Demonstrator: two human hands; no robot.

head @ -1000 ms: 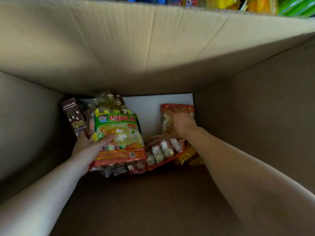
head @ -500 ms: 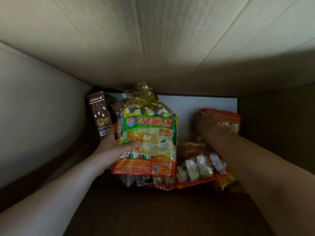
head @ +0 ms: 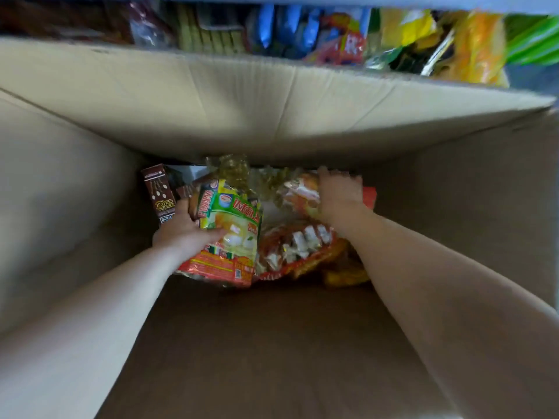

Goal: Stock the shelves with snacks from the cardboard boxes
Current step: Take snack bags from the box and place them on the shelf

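Two grips are working deep in the box (head: 242,116), both arms reaching down from the lower corners of the frame. The left grip (head: 181,234), left of centre, is clamping the green bag (head: 233,231): its thumb is lying across the bag's yellow front and its fingers are going behind the left edge. The bag is tilting, its gold crinkled top (head: 230,167) pointing toward the far wall and its red bottom band lying nearest the camera. The right grip (head: 340,198), right of centre, is curling its fingers over the orange bag (head: 299,195) and holding it, though blur is hiding the fingertips. This bag is sitting just right of the green bag's top, close under the far wall.

Below the orange bag, a red bag (head: 298,246) with white wrapped pieces is lying flat, touching the green bag's right edge and passing under the right wrist. A yellow pack (head: 344,275) is poking out beneath the red bag's lower right corner. A brown carton (head: 159,192) is standing upright just left of the left grip, against the left wall. Beyond the box's far rim, along the top of the frame, blurred packs (head: 472,46) in blue, red, yellow and green are showing.
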